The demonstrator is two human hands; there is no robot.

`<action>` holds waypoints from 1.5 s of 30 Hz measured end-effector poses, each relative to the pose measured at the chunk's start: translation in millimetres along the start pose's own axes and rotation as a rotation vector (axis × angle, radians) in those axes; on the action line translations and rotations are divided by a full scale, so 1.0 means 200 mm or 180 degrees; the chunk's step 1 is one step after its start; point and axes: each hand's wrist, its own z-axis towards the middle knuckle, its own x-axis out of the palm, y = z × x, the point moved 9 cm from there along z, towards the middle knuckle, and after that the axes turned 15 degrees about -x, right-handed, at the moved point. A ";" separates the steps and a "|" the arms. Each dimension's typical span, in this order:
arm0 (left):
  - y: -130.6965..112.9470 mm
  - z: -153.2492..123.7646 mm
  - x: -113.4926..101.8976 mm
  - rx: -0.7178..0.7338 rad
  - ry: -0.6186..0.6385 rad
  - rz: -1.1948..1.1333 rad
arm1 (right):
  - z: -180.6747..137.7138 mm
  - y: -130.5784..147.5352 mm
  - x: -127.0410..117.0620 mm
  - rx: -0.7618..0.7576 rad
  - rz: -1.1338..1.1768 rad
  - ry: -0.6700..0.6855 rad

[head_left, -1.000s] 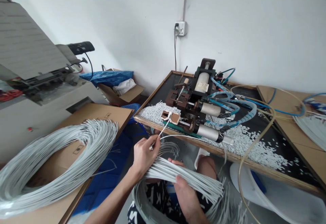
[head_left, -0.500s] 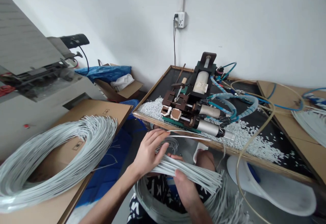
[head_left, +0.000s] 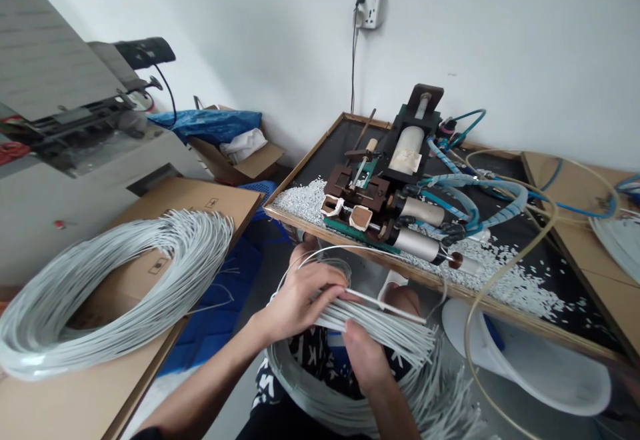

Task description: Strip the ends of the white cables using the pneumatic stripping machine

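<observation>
Over my lap, a bundle of white wires (head_left: 390, 333) lies in my right hand (head_left: 367, 357), whose thumb presses on top of the bundle. My left hand (head_left: 305, 300) is closed above the bundle, with a loose white wire (head_left: 385, 303) pinched between thumb and fingers. Another strand arches up behind the left hand. Below both hands, a larger coil of white wire (head_left: 320, 403) rests across the lap, its cut ends fanning out at lower right. The fingers of the right hand under the bundle are mostly hidden.
A pneumatic machine (head_left: 395, 187) with blue hoses stands on a black-topped table (head_left: 320, 153) strewn with white bits (head_left: 520, 287). Another wire coil (head_left: 110, 280) lies on cardboard (head_left: 240, 200) at left. A white tub (head_left: 540, 367) is below the table, right.
My left hand has moved slightly right and closer to the bundle, bringing the loose wire down alongside it. The view has shifted a little.
</observation>
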 end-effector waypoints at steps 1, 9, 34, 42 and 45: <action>0.04 0.00 -0.03 -0.0180 -0.0177 -0.0154 | 0.00 0.00 0.01 0.0007 0.0025 0.0026; 0.21 0.03 -0.24 -0.0941 -0.1306 -0.0138 | -0.01 0.00 -0.01 0.0052 0.0051 0.0008; 0.29 0.13 -0.16 -0.1031 -0.1721 0.0008 | -0.01 0.02 0.01 0.0051 -0.0011 0.0057; 0.33 0.13 -0.15 -0.1164 -0.1679 -0.0026 | -0.01 0.01 0.00 0.0033 0.0025 0.0086; 0.34 0.13 -0.14 -0.1169 -0.1644 -0.0071 | -0.01 0.01 0.00 0.0001 0.0075 0.0108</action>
